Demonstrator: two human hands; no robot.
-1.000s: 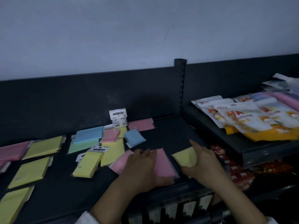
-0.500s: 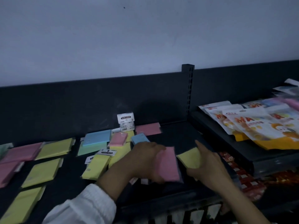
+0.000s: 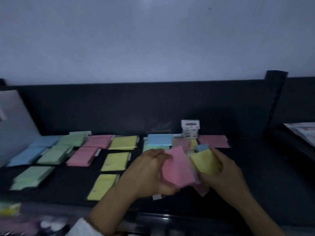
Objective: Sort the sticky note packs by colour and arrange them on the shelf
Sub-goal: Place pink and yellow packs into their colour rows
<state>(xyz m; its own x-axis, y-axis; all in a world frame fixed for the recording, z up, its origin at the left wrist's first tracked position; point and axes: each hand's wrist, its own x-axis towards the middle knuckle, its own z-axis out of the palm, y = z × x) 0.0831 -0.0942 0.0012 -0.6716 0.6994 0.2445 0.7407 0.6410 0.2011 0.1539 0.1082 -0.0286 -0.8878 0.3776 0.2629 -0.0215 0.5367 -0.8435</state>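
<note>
The dark shelf [image 3: 255, 167] already bears blue, green, pink and yellow columns [image 3: 117, 160] at left. The left hand [image 3: 150, 171] curls its fingers round a pink pack [image 3: 179, 167] and the right hand [image 3: 226, 174] round a yellow pack [image 3: 206, 161]. The mixed heap [image 3: 170, 142] behind them is not yet sorted.

We are looking into a dim, bluish, low-contrast scene. The pale grey painted wall [image 3: 153, 40] is catching the most light, brightest near its top centre, while the black metal shelf [image 3: 255, 167] is swallowing detail. Motion blur is smearing the pink sticky note pack [image 3: 179, 169] in the left hand [image 3: 150, 171], the yellow sticky note pack [image 3: 206, 162] in the right hand [image 3: 226, 178], and the lower left corner. Shelf edges are bowing toward the frame sides.
</note>
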